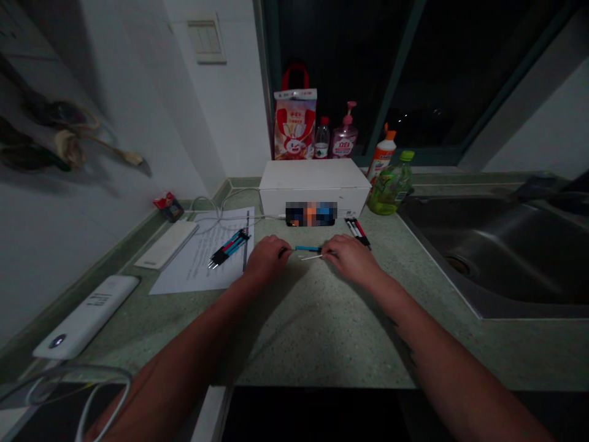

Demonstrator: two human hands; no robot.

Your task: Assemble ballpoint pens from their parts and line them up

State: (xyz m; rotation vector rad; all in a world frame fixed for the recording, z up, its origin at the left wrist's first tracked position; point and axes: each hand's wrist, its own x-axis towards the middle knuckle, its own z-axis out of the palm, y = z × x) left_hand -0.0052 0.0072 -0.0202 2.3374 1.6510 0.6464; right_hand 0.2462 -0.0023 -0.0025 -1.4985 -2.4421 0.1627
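My left hand (269, 259) is closed, its fingertips pinching a small black pen part (283, 252). Across a short gap, my right hand (352, 258) is closed on a blue pen barrel (307, 248) that points toward the left hand. A thin white stick, like a pen refill (311, 258), reaches out just below the barrel at the right fingertips; whether it is held or lies on the counter I cannot tell. Blue, red and black pens (229, 248) lie bunched on a printed sheet (184, 270) left of my hands. Red, white and black pen pieces (358, 232) lie beyond my right hand.
A phone (311, 214) leans on a white box (315, 178) behind my hands. A green bottle (392, 187) stands beside the box, with the sink (506, 258) at right. On the left are a white power bank (87, 316), a flat white box (168, 244) and cables.
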